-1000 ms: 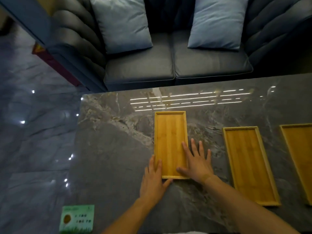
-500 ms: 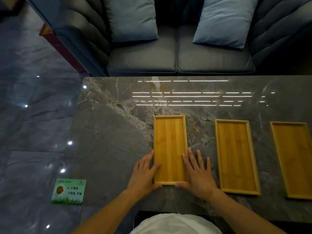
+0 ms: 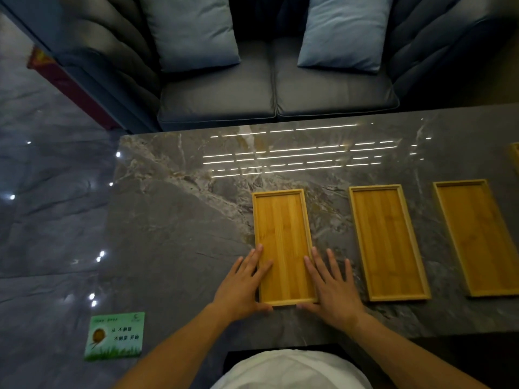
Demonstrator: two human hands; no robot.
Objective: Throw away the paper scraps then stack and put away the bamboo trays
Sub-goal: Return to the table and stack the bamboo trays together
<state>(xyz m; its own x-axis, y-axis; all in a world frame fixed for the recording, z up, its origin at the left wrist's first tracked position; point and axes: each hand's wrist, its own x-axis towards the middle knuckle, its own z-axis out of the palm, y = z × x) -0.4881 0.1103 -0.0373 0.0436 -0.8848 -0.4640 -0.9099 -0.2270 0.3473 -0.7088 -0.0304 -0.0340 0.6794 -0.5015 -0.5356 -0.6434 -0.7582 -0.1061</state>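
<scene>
Three empty bamboo trays lie side by side on the grey marble table [image 3: 174, 220]: a left tray [image 3: 283, 237], a middle tray [image 3: 387, 242] and a right tray [image 3: 477, 237]. The corner of a further tray [image 3: 515, 155] shows at the right edge. My left hand [image 3: 241, 287] lies along the left tray's left rim, thumb at its near corner. My right hand [image 3: 331, 290] presses against its right rim, thumb at the other near corner. The tray is held between both hands. No paper scraps are visible.
A dark blue sofa [image 3: 224, 102] with two light blue cushions [image 3: 193, 29] stands right behind the table's far edge. On the glossy floor to the left lies a green printed card [image 3: 115, 335]. The table's near edge runs just in front of my body.
The view has shifted left and down, so the trays sit further right in frame. Both hands stay at the left tray's near end, pressed closer against its sides.
</scene>
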